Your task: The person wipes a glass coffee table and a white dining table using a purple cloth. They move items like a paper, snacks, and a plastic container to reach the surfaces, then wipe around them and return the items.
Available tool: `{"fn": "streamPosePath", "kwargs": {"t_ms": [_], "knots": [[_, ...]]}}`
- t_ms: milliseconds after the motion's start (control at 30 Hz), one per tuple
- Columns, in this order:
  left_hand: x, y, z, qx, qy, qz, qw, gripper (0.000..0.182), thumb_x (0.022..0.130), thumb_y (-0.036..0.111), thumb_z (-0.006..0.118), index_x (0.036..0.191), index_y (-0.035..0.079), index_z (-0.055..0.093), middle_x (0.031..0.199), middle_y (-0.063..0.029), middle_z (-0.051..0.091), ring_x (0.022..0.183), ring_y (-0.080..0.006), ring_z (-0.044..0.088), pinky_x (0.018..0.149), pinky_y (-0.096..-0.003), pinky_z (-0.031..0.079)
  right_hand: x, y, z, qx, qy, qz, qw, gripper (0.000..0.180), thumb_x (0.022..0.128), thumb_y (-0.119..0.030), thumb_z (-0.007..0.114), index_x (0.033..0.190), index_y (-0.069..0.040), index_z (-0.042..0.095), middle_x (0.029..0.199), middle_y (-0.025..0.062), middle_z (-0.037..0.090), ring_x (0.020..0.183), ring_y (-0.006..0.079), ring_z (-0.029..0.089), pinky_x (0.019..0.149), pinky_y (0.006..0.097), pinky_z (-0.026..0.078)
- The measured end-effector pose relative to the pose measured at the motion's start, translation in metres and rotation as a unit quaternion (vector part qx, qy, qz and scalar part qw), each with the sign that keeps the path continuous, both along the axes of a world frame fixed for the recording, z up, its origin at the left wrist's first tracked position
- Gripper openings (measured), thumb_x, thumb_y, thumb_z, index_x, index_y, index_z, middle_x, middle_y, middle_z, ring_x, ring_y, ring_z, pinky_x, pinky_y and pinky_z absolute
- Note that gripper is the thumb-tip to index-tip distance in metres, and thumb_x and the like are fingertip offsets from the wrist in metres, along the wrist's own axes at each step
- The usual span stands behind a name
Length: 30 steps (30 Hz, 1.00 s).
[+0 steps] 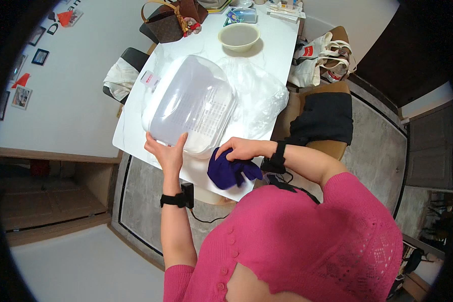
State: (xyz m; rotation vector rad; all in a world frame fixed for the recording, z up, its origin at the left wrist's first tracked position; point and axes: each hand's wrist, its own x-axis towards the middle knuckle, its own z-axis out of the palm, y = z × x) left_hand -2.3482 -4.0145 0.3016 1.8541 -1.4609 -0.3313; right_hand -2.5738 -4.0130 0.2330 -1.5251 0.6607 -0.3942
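A white plastic storage box with a clear domed lid (pixel 188 102) lies tilted on the white table, and rows of slots show through the lid. My left hand (pixel 168 153) grips its near left end, thumb on the clear cover and fingers at the white rim. In my right hand (pixel 241 149) is a bunched dark purple cloth (pixel 226 171), held by the box's near right corner. Part of the cloth hangs down over the table's front edge area. Behind the box's right side spreads a crumpled clear plastic bag (pixel 260 98).
A cream bowl (pixel 239 37) stands farther back on the marble-patterned table (pixel 207 47). Beyond it are a brown handbag (pixel 164 26) and small packages (pixel 245 15). Chairs bear a black garment (pixel 324 117), canvas bags (pixel 309 64) and a white cloth (pixel 121 78). A paper tag (pixel 150 79) lies left of the box.
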Motion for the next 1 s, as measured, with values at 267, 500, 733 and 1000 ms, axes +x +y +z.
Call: {"fn": "streamPosePath", "kwargs": {"t_ms": [267,500,733,1000], "knots": [[0.011,0.003,-0.024,-0.032,0.17,-0.013,0.985,0.105,0.068,0.023,0.081,0.141,0.0,0.01,0.135,-0.0193,0.019,0.127,-0.0323,0.03,0.1,-0.0438,0.04,-0.133,-0.068,0.111,-0.101,-0.226,-0.371,0.895,0.047,0.066,0.001,0.045,0.11,0.0,0.061,0.104,0.0076,0.062,0.093,0.0161,0.058,0.086,0.0261,0.045],[0.041,0.025,-0.077,0.049,0.598,0.063,0.798,0.073,0.092,0.042,0.052,0.143,0.005,0.016,0.139,-0.0168,0.029,0.128,-0.029,0.034,0.103,-0.0434,0.034,-0.213,-0.182,0.06,-0.152,-0.02,-0.63,0.761,0.04,0.079,-0.016,0.055,0.119,-0.013,0.059,0.099,0.0092,0.062,0.088,0.022,0.058,0.081,0.0305,0.046],[0.057,0.012,-0.109,0.12,0.646,0.044,0.752,0.053,0.093,0.046,0.046,0.131,0.009,0.039,0.123,-0.0076,0.044,0.111,-0.0218,0.043,0.096,-0.0427,0.036,-0.126,-0.207,0.027,-0.317,0.175,-0.347,0.865,0.055,0.08,-0.042,0.065,0.121,-0.006,0.056,0.127,0.0166,0.053,0.117,0.0327,0.049,0.099,0.0387,0.037],[0.041,0.001,-0.123,0.182,0.657,0.07,0.729,0.054,0.093,0.049,0.042,0.13,0.01,0.04,0.125,-0.0072,0.041,0.112,-0.0239,0.042,0.092,-0.0389,0.04,-0.016,-0.192,0.046,0.087,-0.049,-0.283,0.954,0.066,0.093,-0.053,0.036,0.133,-0.001,0.043,0.136,0.0135,0.044,0.127,0.0231,0.037,0.107,0.032,0.025]]}}
